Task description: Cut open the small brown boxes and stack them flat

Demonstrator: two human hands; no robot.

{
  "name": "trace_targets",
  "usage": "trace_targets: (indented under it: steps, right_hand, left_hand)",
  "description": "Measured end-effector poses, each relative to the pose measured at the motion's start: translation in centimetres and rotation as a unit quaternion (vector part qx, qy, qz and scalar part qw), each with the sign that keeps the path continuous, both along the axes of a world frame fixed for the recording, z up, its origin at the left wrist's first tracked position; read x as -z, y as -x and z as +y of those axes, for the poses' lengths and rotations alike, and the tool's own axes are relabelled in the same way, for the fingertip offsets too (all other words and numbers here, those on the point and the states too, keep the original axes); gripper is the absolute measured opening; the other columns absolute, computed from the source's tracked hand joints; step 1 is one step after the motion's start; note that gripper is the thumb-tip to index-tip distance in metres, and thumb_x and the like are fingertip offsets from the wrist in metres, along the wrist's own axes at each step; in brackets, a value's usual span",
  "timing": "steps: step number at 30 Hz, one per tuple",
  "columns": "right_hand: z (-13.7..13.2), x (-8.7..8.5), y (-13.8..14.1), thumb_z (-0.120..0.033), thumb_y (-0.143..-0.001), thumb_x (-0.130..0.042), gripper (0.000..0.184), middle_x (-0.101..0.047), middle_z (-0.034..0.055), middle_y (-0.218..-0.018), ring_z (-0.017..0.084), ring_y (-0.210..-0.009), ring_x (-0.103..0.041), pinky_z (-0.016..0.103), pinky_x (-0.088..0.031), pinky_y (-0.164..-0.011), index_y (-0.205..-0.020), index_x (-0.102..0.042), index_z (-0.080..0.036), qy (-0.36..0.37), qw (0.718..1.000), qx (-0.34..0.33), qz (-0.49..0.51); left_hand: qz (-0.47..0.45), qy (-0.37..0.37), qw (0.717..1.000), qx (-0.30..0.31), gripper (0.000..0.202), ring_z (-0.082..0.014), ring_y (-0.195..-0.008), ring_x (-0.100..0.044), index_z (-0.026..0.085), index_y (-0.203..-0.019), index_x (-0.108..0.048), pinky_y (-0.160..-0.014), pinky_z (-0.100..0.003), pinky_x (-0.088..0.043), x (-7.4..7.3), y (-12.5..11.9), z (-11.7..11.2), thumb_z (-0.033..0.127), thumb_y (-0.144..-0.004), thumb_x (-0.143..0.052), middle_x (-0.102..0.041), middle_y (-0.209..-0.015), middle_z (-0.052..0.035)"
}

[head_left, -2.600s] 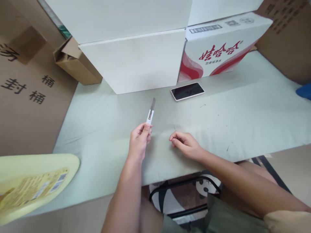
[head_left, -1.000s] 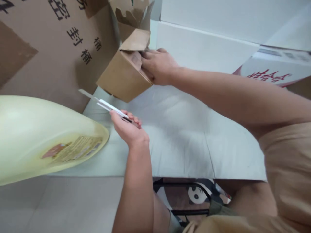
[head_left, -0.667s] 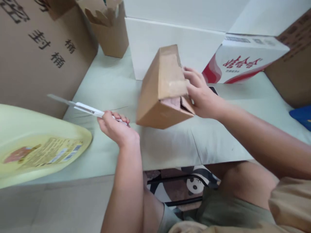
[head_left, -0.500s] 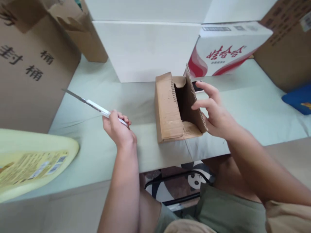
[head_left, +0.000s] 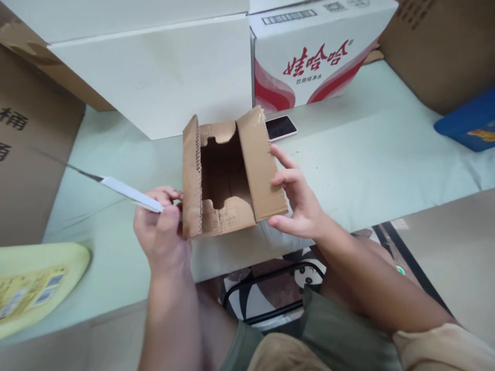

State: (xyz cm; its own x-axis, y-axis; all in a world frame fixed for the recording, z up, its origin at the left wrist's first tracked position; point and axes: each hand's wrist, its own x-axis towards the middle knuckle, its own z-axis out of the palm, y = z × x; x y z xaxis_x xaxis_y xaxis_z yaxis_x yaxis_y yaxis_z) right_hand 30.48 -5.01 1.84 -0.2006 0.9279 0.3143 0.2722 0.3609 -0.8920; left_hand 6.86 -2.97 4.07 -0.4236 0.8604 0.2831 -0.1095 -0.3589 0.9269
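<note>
**While the small carton (head_left: 228, 215) gapes between the hands, a long bare blade (head_left: 83, 171) is the main hazard**

Bench (head_left: 367, 170) first: pale green cloth over it, lightly creased. White box (head_left: 166, 77) stands at the back, red-and-white box (head_left: 309, 77) beside it on the right. Pale yellow bottle (head_left: 42, 283) at front left, cut off by the frame.

The small carton sits near the front edge of the bench, mouth up, flaps spread. Interior is dark; can't see anything in it.

Hands are apart, one each side of it. Right hand (head_left: 301, 201) is loosely spread, fingertips on the outer edge of the right flap, no full grip. Left hand (head_left: 162, 226) is closed round the white cutter (head_left: 129, 193), knuckles at the carton's left wall; can't tell if they press on it.

Phone (head_left: 281, 128) lies just behind the carton's right flap.

Risks, my read:
- Blade points up-left, away from the carton. A wrist turn inward would swing it toward the right hand.
- That much exposed steel could snap under sideways load.
- Light hold plus slick cloth: a shove could slide the carton into the phone.
- A dropped tip could slit the cloth.
</note>
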Motion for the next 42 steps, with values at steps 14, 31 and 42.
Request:
trace_targets:
  steps: [14, 31, 42]
  right_hand:
    - [0.8, 1.9, 1.9, -0.074, -0.091, -0.059, 0.064, -0.026, 0.0019, -0.173, 0.038, -0.164, -0.015, 0.071, -0.025, -0.128, -0.143, -0.044, -0.040, -0.170, 0.984, 0.046, 0.012]
    - [1.4, 1.9, 4.2, -0.069, -0.097, -0.053, 0.061, -0.029, -0.0091, -0.171, 0.038, -0.162, -0.023, 0.072, -0.026, -0.129, -0.154, -0.037, -0.052, -0.216, 0.975, 0.031, 0.028]
    - [0.1, 1.9, 3.7, -0.059, -0.099, -0.057, 0.065, -0.042, 0.0029, -0.166, 0.036, -0.158, -0.034, 0.064, -0.037, -0.126, -0.157, -0.037, -0.041, -0.188, 0.980, 0.045, 0.043]
  left_hand:
    - [-0.027, 0.131, 0.991, 0.014, 0.042, -0.0086, -0.055, -0.045, 0.021, -0.085, -0.070, -0.045, -0.020, -0.036, 0.3, 0.6, -2.0, 0.062, -0.081, -0.080, -0.056, -0.071, 0.0005]
    - [-0.046, 0.125, 0.990, 0.055, 0.051, -0.0050, -0.047, -0.035, 0.019, -0.086, -0.063, -0.039, -0.018, -0.026, 0.5, 2.0, -2.9, 0.066, -0.078, -0.080, -0.042, -0.065, 0.0055]
    - [-0.029, 0.140, 0.989, 0.036, 0.048, -0.0064, -0.048, -0.038, 0.020, -0.084, -0.063, -0.040, -0.020, -0.027, 0.1, 1.7, -3.1, 0.065, -0.080, -0.079, -0.047, -0.065, 0.0041]
